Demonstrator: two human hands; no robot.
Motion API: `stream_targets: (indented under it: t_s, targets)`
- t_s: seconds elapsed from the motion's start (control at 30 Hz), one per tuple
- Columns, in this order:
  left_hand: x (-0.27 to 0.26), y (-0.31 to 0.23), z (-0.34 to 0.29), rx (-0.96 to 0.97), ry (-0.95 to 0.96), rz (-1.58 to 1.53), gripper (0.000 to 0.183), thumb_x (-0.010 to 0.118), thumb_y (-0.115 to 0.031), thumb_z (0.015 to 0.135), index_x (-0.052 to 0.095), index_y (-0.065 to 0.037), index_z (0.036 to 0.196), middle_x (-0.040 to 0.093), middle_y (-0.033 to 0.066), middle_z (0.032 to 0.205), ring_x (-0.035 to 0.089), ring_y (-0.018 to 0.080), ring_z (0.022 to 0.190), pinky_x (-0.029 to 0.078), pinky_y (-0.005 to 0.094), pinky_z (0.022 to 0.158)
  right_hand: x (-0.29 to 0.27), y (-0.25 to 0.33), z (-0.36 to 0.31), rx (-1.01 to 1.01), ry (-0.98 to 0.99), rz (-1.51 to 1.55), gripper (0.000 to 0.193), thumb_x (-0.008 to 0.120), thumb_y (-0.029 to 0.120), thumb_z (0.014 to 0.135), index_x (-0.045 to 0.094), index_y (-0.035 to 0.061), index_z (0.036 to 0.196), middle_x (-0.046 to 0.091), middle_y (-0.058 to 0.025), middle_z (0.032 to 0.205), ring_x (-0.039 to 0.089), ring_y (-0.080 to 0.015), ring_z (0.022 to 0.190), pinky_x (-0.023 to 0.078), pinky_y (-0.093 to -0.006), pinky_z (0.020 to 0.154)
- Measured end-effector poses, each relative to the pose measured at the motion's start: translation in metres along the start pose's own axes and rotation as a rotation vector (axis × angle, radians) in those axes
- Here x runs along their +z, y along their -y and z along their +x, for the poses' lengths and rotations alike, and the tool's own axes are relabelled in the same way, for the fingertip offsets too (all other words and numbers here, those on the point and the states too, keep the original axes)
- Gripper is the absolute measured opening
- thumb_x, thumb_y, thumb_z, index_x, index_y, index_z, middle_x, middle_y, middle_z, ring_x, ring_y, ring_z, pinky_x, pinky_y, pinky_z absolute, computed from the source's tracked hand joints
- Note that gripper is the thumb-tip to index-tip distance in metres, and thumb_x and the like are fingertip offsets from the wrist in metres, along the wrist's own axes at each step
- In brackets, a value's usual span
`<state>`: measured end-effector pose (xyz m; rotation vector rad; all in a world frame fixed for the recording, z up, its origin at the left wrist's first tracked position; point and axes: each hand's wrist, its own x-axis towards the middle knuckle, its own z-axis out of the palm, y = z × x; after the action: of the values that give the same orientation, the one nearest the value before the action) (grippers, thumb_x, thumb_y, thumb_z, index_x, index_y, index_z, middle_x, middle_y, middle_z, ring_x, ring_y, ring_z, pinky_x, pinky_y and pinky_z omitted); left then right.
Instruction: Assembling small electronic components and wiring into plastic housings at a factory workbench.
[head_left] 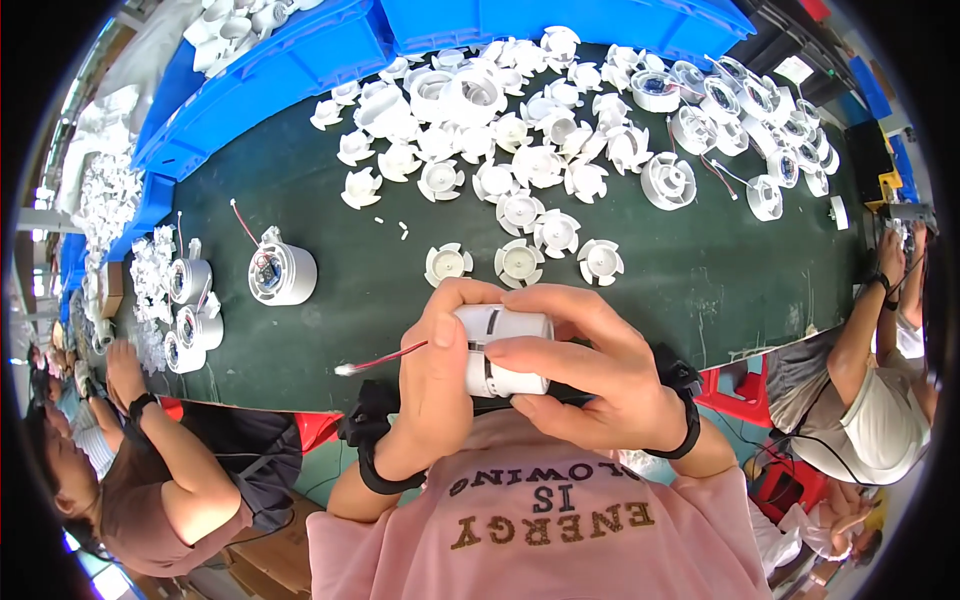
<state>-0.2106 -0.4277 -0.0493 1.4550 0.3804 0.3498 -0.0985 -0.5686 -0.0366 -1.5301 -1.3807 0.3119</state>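
Between my two hands, close to the table's near edge, is a white cylindrical fan housing (507, 335) with dark slots. My left hand (437, 370) wraps round its left side, and a thin red-and-black wire ending in a white connector (346, 370) sticks out past that hand. Around the right side curl the fingers of my right hand (600, 375), with fingertips pressed on the casing. Just beyond my hands lie three white fan impellers: one on the left (448, 263), one in the middle (519, 262) and one on the right (600, 261).
A heap of white impellers (540, 165) covers the far middle of the dark green table (340, 260). Wired housings (668, 181) crowd the far right; another housing (283, 273) stands at left. Blue bins (270, 85) line the back. Co-workers sit on both sides.
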Motion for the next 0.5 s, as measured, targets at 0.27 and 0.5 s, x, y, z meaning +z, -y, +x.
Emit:
stream_targets:
  t_s: [0.27, 0.5]
  targets:
    - [0.009, -0.008, 0.002, 0.109, -0.048, 0.105, 0.054, 0.028, -0.042, 0.099, 0.054, 0.005, 0.104, 0.06, 0.0099, 0.084, 0.055, 0.0133, 0.073, 0.043, 0.0262, 0.064, 0.005, -0.001, -0.004, -0.047, -0.145, 0.096, 0.053, 0.07, -0.003, 0.07, 0.051, -0.0039, 0.119, 0.052, -0.0246, 0.123, 0.055, -0.0344, 0.11, 0.047, -0.0399, 0.09]
    - [0.021, -0.003, -0.005, 0.164, -0.104, 0.096, 0.055, 0.03, -0.044, 0.097, 0.053, 0.006, 0.104, 0.061, 0.0108, 0.081, 0.057, 0.0138, 0.069, 0.044, 0.028, 0.06, 0.032, 0.001, -0.009, -0.096, -0.19, 0.208, 0.051, 0.061, 0.006, 0.08, 0.036, 0.0008, 0.124, 0.031, -0.0316, 0.138, 0.031, -0.0428, 0.131, 0.026, -0.0514, 0.105]
